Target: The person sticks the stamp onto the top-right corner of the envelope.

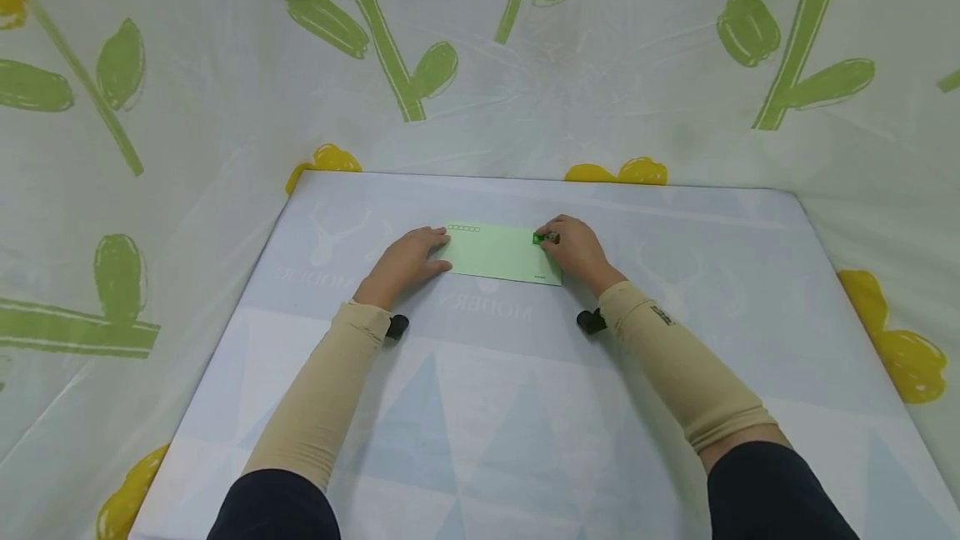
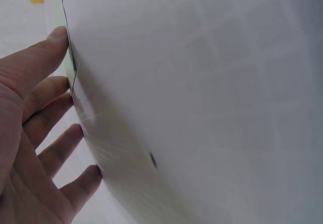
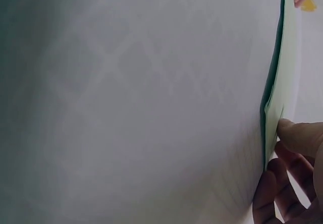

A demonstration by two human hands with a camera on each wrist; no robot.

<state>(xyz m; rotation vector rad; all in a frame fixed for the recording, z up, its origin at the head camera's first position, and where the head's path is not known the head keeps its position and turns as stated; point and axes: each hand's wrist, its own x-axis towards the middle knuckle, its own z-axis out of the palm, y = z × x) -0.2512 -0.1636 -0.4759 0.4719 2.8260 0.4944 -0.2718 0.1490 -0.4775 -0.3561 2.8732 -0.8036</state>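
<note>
A pale green envelope [image 1: 495, 254] lies flat on the table, with a row of small boxes printed at its upper left. My left hand [image 1: 407, 262] rests at its left end, fingers spread and fairly straight, with the thumb on the lower left corner. In the left wrist view, the thumb [image 2: 53, 40] touches the envelope's edge. At the upper right corner, my right hand [image 1: 579, 250] pinches a small bright green stamp [image 1: 537, 238] between thumb and fingers. The right wrist view has the thumb [image 3: 298, 133] against the envelope, with the other fingers bent beside it.
The table [image 1: 480, 407] wears a pale cloth with blue triangles and faint deer prints. Beyond its back edge stands a white sheet [image 1: 600, 90] with green leaves and yellow flowers. A dark wrist camera [image 1: 591, 322] sits under the right wrist, another [image 1: 397, 327] beside the left.
</note>
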